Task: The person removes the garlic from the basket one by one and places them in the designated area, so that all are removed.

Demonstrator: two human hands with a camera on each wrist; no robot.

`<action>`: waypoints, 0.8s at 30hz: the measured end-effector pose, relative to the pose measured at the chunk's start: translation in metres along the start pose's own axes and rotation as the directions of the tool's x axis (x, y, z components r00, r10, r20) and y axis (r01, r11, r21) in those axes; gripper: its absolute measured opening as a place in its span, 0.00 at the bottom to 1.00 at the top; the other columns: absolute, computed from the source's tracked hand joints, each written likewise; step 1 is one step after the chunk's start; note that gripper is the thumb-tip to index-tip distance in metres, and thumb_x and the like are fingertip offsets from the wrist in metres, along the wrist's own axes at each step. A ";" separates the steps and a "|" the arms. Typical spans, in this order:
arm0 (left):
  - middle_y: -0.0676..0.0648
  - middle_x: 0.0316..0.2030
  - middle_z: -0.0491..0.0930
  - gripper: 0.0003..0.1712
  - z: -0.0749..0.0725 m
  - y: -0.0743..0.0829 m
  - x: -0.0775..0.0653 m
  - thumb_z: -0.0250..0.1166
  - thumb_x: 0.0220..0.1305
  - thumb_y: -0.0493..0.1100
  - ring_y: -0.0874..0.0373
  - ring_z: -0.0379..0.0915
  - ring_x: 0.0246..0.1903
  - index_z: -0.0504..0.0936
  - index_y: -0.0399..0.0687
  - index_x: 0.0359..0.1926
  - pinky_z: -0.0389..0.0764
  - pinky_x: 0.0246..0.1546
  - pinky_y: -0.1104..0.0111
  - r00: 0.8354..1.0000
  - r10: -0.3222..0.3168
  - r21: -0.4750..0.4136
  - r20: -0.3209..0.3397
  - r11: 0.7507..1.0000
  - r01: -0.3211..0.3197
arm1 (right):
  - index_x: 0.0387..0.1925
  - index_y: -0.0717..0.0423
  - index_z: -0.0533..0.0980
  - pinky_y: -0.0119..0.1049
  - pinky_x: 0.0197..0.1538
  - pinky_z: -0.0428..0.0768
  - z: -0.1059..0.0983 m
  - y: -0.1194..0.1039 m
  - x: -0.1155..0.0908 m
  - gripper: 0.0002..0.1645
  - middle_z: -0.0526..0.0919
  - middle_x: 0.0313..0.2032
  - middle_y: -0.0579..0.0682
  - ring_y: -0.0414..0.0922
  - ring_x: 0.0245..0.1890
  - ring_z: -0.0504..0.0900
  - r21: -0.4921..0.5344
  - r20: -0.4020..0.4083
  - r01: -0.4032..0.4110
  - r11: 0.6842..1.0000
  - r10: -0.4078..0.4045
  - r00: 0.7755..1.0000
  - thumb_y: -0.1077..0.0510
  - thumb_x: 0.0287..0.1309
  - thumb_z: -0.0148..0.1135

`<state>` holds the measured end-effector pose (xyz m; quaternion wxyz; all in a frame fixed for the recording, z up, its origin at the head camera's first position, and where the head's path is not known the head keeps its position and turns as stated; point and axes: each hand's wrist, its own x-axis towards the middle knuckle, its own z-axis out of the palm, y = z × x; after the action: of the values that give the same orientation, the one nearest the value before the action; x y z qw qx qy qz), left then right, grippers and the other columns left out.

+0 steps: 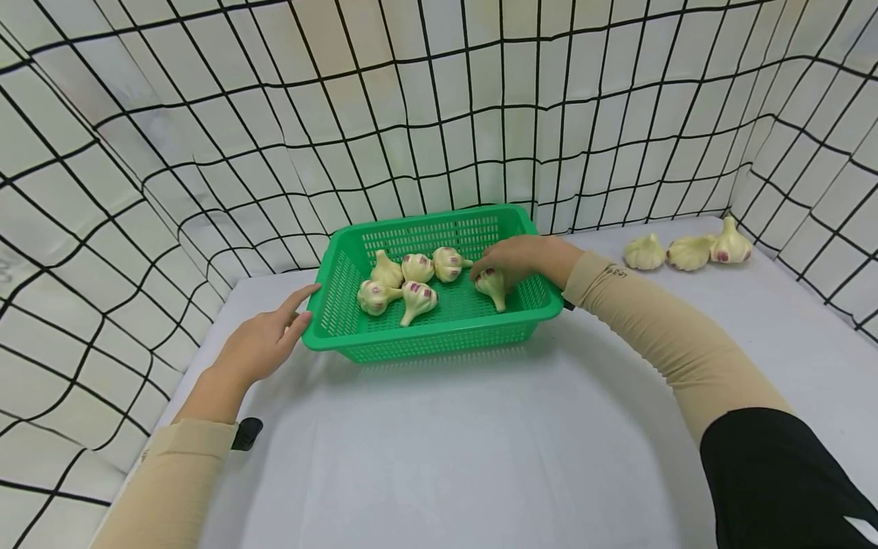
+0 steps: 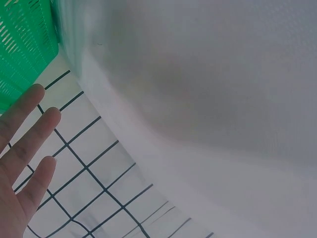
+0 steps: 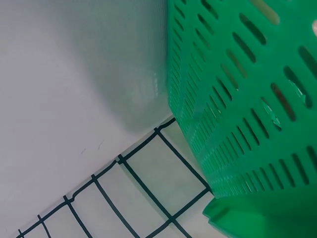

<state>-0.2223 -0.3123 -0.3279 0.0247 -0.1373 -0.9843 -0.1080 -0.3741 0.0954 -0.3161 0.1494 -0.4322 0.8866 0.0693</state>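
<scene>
A green slotted plastic basket (image 1: 439, 326) stands near the back of the table, with several garlic bulbs (image 1: 418, 299) grouped in its left and middle part. Over its right end reaches my right hand (image 1: 516, 257), whose fingers grip another garlic bulb (image 1: 491, 287) inside the basket, its stem pointing toward me. My left hand (image 1: 264, 339) is at the basket's left end, fingers extended and fingertips right at the rim. In the left wrist view the fingers (image 2: 30, 144) are spread and hold nothing. The right wrist view shows the basket's side wall (image 3: 247, 109); the right hand is hidden there.
Three more garlic bulbs (image 1: 689, 252) lie in a row at the back right of the white table (image 1: 439, 450). White walls covered with black wire grid (image 1: 453, 114) border the table at the back and on both sides, close behind the basket.
</scene>
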 end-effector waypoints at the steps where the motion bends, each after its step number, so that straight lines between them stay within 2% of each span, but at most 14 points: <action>1: 0.32 0.43 0.84 0.34 0.001 0.000 0.001 0.38 0.83 0.61 0.42 0.82 0.36 0.54 0.54 0.80 0.79 0.33 0.48 1.000 0.000 -0.001 0.001 1.000 0.000 | 0.71 0.45 0.72 0.54 0.67 0.70 0.000 0.000 -0.001 0.39 0.74 0.65 0.56 0.56 0.66 0.72 0.002 -0.002 -0.002 1.000 0.002 1.000 0.60 0.60 0.75; 6: 0.32 0.43 0.84 0.34 0.003 0.001 0.003 0.38 0.83 0.62 0.42 0.81 0.35 0.53 0.55 0.81 0.79 0.32 0.49 1.000 0.004 -0.005 0.010 1.000 -0.004 | 0.70 0.47 0.72 0.53 0.66 0.71 0.000 0.001 -0.005 0.38 0.75 0.64 0.55 0.54 0.64 0.73 0.042 -0.022 -0.001 0.999 0.002 1.000 0.61 0.60 0.74; 13: 0.33 0.40 0.84 0.34 -0.002 -0.004 0.000 0.38 0.83 0.62 0.48 0.78 0.28 0.53 0.55 0.81 0.75 0.25 0.56 1.000 -0.003 -0.002 -0.007 1.000 0.003 | 0.68 0.51 0.74 0.50 0.64 0.72 -0.008 0.000 -0.015 0.36 0.76 0.65 0.54 0.52 0.64 0.73 0.161 -0.142 0.070 0.985 -0.047 0.989 0.63 0.59 0.74; 16: 0.32 0.40 0.84 0.34 -0.002 -0.005 0.001 0.37 0.83 0.62 0.48 0.78 0.28 0.53 0.55 0.81 0.75 0.25 0.56 1.000 0.000 -0.007 -0.009 1.000 0.000 | 0.69 0.53 0.74 0.49 0.63 0.73 -0.010 -0.001 -0.025 0.36 0.76 0.65 0.54 0.51 0.63 0.74 0.212 -0.192 0.089 0.973 -0.048 0.980 0.62 0.60 0.75; 20: 0.32 0.40 0.84 0.34 -0.001 -0.005 0.000 0.37 0.83 0.62 0.46 0.79 0.30 0.53 0.55 0.81 0.76 0.26 0.54 1.000 -0.006 0.001 -0.008 1.000 0.006 | 0.69 0.54 0.73 0.49 0.58 0.77 -0.012 -0.003 -0.038 0.37 0.75 0.65 0.54 0.51 0.58 0.76 0.289 -0.266 0.136 0.948 -0.057 0.962 0.63 0.60 0.74; 24: 0.32 0.41 0.84 0.34 0.001 -0.003 0.001 0.37 0.83 0.62 0.45 0.80 0.32 0.52 0.55 0.81 0.77 0.28 0.53 1.000 -0.004 0.001 0.004 1.000 0.004 | 0.69 0.54 0.73 0.49 0.57 0.78 -0.012 -0.007 -0.051 0.38 0.75 0.66 0.53 0.50 0.58 0.77 0.320 -0.319 0.165 0.933 -0.058 0.946 0.64 0.59 0.75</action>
<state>-0.2245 -0.3145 -0.3297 0.0227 -0.1357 -0.9846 -0.1074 -0.3414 0.1258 -0.2883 0.0876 -0.4553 0.8711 -0.1619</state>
